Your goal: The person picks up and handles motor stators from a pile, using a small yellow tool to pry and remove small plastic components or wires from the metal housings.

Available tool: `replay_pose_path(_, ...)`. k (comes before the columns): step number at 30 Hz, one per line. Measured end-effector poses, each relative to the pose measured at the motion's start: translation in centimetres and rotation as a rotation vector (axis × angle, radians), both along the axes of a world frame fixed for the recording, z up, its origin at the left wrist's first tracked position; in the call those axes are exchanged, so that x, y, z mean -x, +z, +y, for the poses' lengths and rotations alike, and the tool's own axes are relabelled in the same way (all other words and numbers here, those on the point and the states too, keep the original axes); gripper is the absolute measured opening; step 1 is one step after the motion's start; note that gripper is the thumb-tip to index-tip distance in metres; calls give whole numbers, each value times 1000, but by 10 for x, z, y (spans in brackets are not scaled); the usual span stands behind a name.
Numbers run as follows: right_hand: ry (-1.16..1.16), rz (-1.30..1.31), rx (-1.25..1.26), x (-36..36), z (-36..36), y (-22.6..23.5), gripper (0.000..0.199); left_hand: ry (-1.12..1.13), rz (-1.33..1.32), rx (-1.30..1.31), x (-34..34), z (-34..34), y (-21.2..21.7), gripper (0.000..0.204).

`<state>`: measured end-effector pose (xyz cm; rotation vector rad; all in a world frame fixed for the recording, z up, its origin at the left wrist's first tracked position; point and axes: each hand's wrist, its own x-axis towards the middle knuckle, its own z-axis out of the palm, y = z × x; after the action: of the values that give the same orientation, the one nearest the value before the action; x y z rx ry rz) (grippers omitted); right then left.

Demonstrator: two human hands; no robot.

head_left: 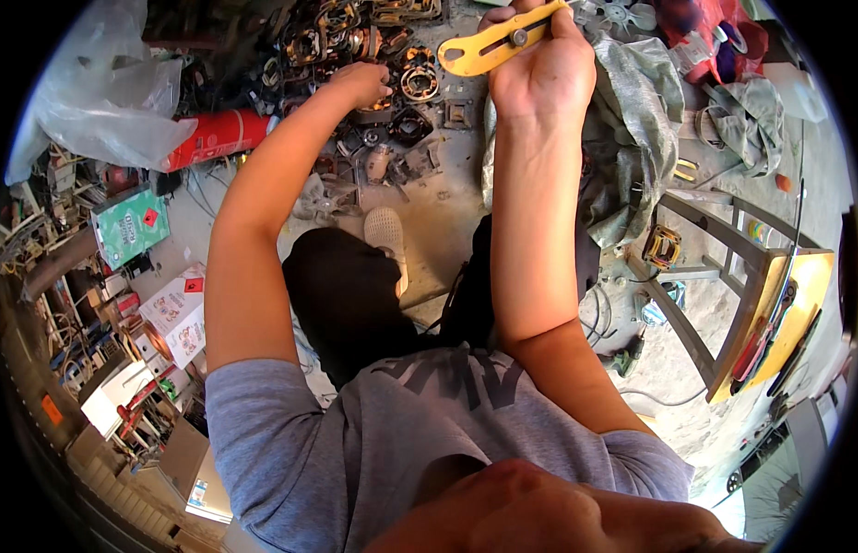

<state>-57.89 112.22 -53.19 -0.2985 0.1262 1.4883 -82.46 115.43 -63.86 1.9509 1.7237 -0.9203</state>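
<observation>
In my right hand [547,74], at the top, is a flat yellow tool [466,55] with a long slot, a round dark knob and a hole at its end. My fingers are wrapped round it; its far end is partly hidden behind them. My left hand [360,86] reaches over a pile of motor parts, fingers bent and closed. What they grip, if anything, is hidden. Just below those fingers lies a motor stator [375,114] with orange windings. To the right of the hand is a round motor stator [419,85] with copper-coloured rings.
A red cylinder [221,138] lies left beneath clear plastic sheeting [106,92]. Grey woven sacking [636,120] bunches beside my right forearm. A wooden stool [715,240] lies tipped at the right. Printed cartons [131,226] and scrap crowd the left. My shoe [384,229] stands near loose parts.
</observation>
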Motion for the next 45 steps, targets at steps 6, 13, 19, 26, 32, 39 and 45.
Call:
replay_pose_path(6, 21, -72, 195, 13, 11, -10, 20, -96, -176, 41, 16, -18, -15, 27)
replay_pose_path(13, 71, -299, -6, 16, 16, -52, 20, -192, -194, 60, 30, -20, -55, 20)
replay_pose_path(19, 98, -1860, 288, 71, -19, -145, 31, -380, -311, -205, 47, -28, -99, 18)
replay_pose_path(26, 984, -1993, 432, 135, -158, -289, 46, -335, -328, -307, 56, -44, -120, 41)
replay_pose_path(32, 1221, -1962, 382, 128, -184, -279, 43, -356, -168, -206, 38, -44, -123, 46)
replay_pose_path(39, 581, -1948, 608, 96, -181, -259, 33, -394, -257, -277, 40, -48, -138, 34)
replay_pose_path(45, 334, -1788, 297, 103, -154, -236, 56, -374, -607, -434, 62, -59, -121, 37)
